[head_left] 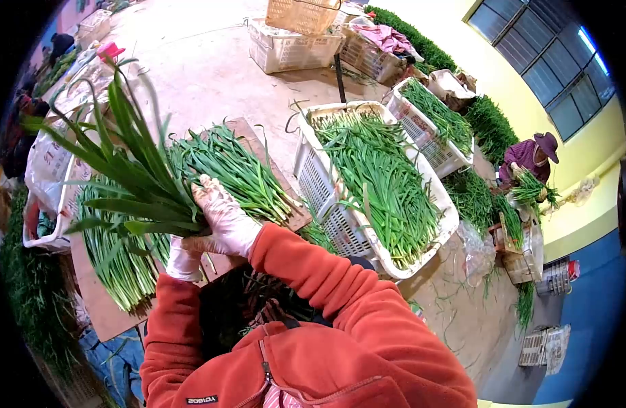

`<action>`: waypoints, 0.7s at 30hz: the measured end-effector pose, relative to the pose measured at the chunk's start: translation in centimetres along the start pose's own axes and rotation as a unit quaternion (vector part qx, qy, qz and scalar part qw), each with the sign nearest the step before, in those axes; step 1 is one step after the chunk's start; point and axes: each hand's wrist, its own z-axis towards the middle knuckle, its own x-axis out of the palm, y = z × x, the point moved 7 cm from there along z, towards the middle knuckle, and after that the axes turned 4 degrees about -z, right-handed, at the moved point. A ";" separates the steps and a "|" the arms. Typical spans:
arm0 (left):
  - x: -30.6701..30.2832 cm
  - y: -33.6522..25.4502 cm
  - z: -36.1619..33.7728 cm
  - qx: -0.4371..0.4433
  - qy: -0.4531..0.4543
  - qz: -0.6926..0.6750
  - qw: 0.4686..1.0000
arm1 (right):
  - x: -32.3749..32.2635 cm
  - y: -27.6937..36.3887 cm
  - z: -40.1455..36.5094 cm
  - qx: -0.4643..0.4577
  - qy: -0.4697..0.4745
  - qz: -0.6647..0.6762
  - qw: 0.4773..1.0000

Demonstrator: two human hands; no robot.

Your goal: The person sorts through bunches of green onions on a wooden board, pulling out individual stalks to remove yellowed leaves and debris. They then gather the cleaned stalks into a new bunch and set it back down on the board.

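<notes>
A bunch of garlic chives (146, 173) with long flat green leaves is held up in front of me, its leaves fanning to the upper left. My right hand (221, 216), in a thin white glove, is closed around the stem end. Just below it my left hand (184, 260), gloved too, is closed on the same bunch; its fingers are mostly hidden. Beneath lies a brown board (112, 325). On it rest one pile of chives (119, 275) at the left and another pile (235, 170) behind my right hand, pale stems toward me.
At my right stands a white plastic crate (326, 217) full of chives, with a second filled crate (422, 146) behind it. More crates (292, 49) are stacked at the back. A person (531, 160) in a purple hat holds greens at the far right. White bags (51, 160) lie left.
</notes>
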 end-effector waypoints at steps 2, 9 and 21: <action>1.7 -1.7 -0.4 -0.026 -0.054 -0.106 0.993 | -0.2 1.4 -0.1 -0.021 0.018 0.005 1.000; 2.9 -6.8 0.3 -0.029 -0.113 -0.112 0.987 | -5.6 -0.4 -2.0 0.010 -0.056 0.311 0.949; -0.9 -8.2 -0.3 0.003 -0.176 -0.243 0.954 | -1.5 -10.1 -6.6 0.168 -0.051 0.461 0.870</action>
